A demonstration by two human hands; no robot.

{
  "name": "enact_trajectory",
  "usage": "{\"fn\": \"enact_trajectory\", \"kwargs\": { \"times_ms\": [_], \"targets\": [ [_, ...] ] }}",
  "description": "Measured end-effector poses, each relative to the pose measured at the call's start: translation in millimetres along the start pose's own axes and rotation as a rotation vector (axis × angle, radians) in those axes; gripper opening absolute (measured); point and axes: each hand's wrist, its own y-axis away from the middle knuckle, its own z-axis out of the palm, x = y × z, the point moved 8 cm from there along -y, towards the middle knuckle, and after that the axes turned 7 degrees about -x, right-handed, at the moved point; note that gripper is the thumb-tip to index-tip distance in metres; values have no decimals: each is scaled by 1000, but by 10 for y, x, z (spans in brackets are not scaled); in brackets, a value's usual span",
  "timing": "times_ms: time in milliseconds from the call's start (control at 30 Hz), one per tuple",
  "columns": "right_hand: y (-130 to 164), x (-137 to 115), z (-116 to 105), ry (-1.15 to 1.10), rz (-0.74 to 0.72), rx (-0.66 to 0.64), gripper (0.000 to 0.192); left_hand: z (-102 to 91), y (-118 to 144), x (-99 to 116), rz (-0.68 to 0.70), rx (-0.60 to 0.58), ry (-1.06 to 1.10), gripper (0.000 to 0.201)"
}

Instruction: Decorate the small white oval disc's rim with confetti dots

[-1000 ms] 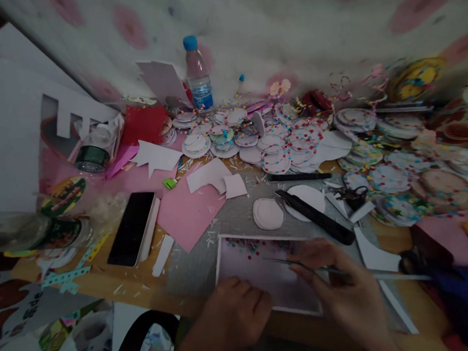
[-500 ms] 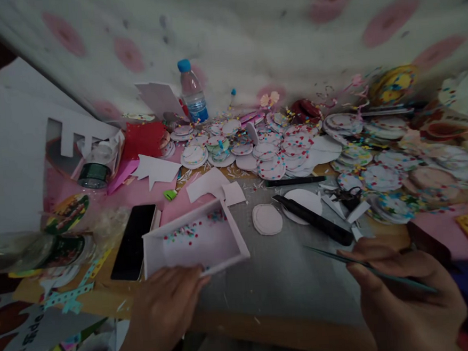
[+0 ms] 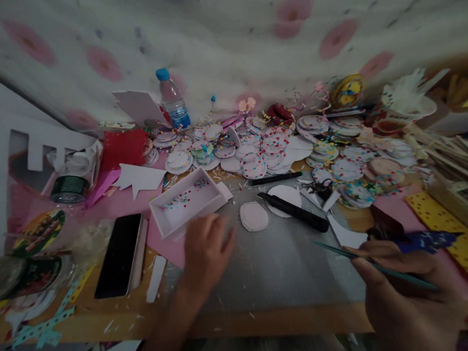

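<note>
My right hand [image 3: 406, 286] grips slim teal tweezers [image 3: 388, 269], whose pointed tip reaches left over the grey cutting mat [image 3: 273, 279]. My left hand [image 3: 209, 244] holds nothing; its fingers are loosely curved and slightly blurred, with the thumb apart. Just behind it, a shallow white paper box [image 3: 171, 220] has small red and blue dots scattered inside. To the right of that hand, a rounded white paper disc [image 3: 254, 217] lies on the mat. A black utility knife [image 3: 294, 210] rests partly across a larger white paper circle [image 3: 287, 193].
Decorated paper discs [image 3: 252, 153] are heaped along the back. A black phone [image 3: 119, 255] and clear plastic jars [image 3: 70, 181] occupy the left. Behind the heap stands a water bottle [image 3: 173, 102]. A black pen [image 3: 276, 178] lies behind the knife; wooden sticks [image 3: 457, 165] are at far right.
The white box has moved back, away from me, and my left hand has let go of it and shifted right. My right hand still holds the tweezers. The camera view has turned rightward.
</note>
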Motion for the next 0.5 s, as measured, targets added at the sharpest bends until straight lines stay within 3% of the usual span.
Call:
{"fn": "enact_trajectory", "kwargs": {
  "times_ms": [100,200,333,500],
  "targets": [
    [-37,-2,21,-2,-3,-17,22,360,44,467,142,-170,181,33],
    [-83,-48,49,-5,-43,-42,21,610,41,612,132,-297,246,36],
    [-120,-9,40,-25,-33,-38,21,562,15,418,58,-331,374,14],
    [-138,134,74,-59,-7,-61,21,415,4,84,51,-425,498,18]
  ]
}}
